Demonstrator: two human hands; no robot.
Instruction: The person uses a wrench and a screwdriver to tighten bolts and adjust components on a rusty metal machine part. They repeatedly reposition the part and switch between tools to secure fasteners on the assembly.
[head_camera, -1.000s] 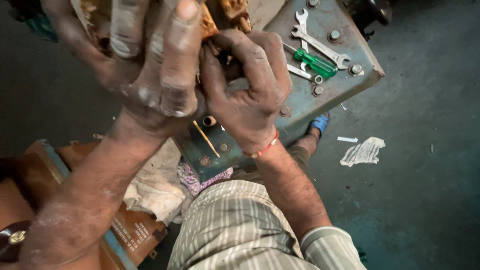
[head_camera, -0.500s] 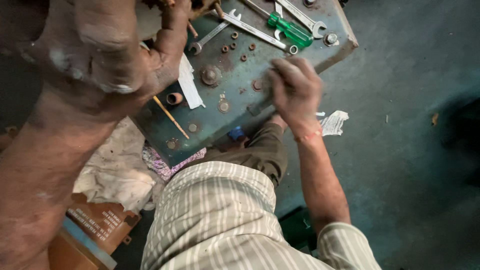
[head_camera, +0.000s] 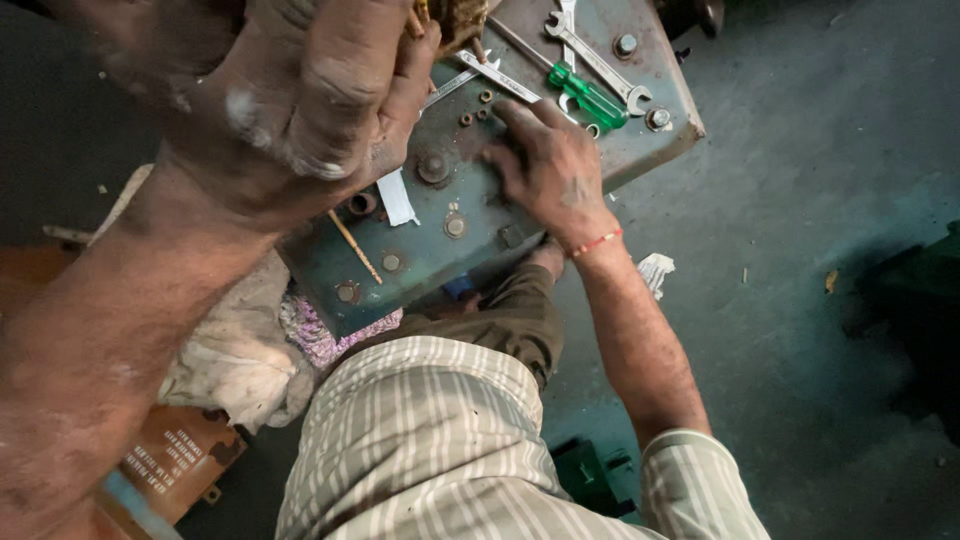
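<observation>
Rusty part (head_camera: 450, 18) clenched in left hand (head_camera: 310, 90); right hand (head_camera: 550, 165) flat on plate (head_camera: 420, 250).

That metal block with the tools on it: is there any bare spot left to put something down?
On the block, the near edge between the brass rod and the right hand is mostly bare, only bolt heads. The far end is crowded with spanners and a green screwdriver.

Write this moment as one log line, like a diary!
left hand: raised, gripping rusty part | right hand: flat on metal plate | beside: green screwdriver, wrenches

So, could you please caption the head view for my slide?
Right hand rests on a grimy green metal plate beside spanners and a green-handled screwdriver; left hand raised close.
</observation>
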